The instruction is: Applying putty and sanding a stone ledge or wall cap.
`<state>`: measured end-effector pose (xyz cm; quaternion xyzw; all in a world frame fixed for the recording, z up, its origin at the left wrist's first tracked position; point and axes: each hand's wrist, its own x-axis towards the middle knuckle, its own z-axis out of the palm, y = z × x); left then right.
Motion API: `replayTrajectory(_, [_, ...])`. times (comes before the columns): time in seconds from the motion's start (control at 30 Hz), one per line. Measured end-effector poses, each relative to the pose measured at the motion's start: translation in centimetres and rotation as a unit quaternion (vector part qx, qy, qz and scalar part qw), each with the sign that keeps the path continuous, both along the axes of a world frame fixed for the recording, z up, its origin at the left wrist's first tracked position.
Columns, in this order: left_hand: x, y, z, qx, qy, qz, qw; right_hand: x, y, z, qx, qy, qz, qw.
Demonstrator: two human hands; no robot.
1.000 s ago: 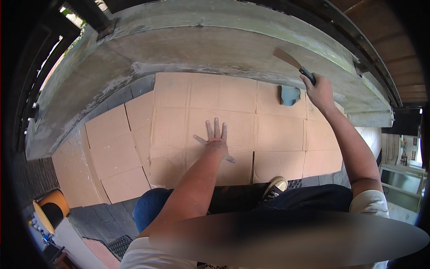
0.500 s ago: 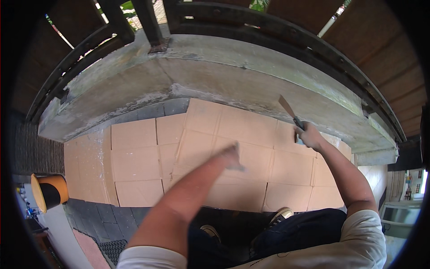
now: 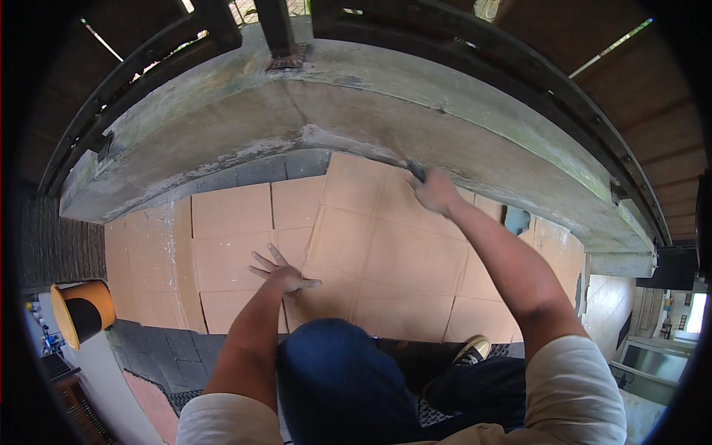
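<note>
Left hand (image 3: 285, 277) on cardboard (image 3: 400, 245); grey paving (image 3: 259, 172), stained wall (image 3: 404, 119) beyond.

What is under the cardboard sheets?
Dark grey paving shows beside the left part of the cardboard sheets, along their near and far edges. Whatever lies directly beneath them is covered and cannot be seen.

Dark brown panels (image 3: 644, 122), daylight through narrow gaps (image 3: 612, 48); grey paved floor (image 3: 167, 352), pink mat (image 3: 148, 403) at left

Dark-handled scraper (image 3: 416, 170), blade blurred, slants up by the stained grey concrete wall (image 3: 475, 130); creased brown cardboard sheets (image 3: 400, 245) lie overlapping.
</note>
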<state>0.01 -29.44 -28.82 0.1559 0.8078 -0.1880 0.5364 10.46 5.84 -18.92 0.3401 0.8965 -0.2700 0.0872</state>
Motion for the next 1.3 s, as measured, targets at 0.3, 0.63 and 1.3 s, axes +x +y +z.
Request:
replayTrajectory(0.3, [-0.1, -0.4, 0.7, 0.049, 0.016, 0.015, 0.999, 0.1, 1.9, 2.3, 0.021, 0.005, -0.023, 0.999])
replayTrajectory(0.63, [-0.2, -1.4, -1.2, 0.079, 0.068, 0.057, 0.993, 0.6, -1.4, 0.7, -0.070, 0.041, -0.136, 0.987])
replayTrajectory(1.3, [-0.2, 0.1, 0.4, 0.061, 0.018, 0.055, 0.996, -12.1, -5.5, -2.2, 0.024, -0.023, -0.026, 0.999])
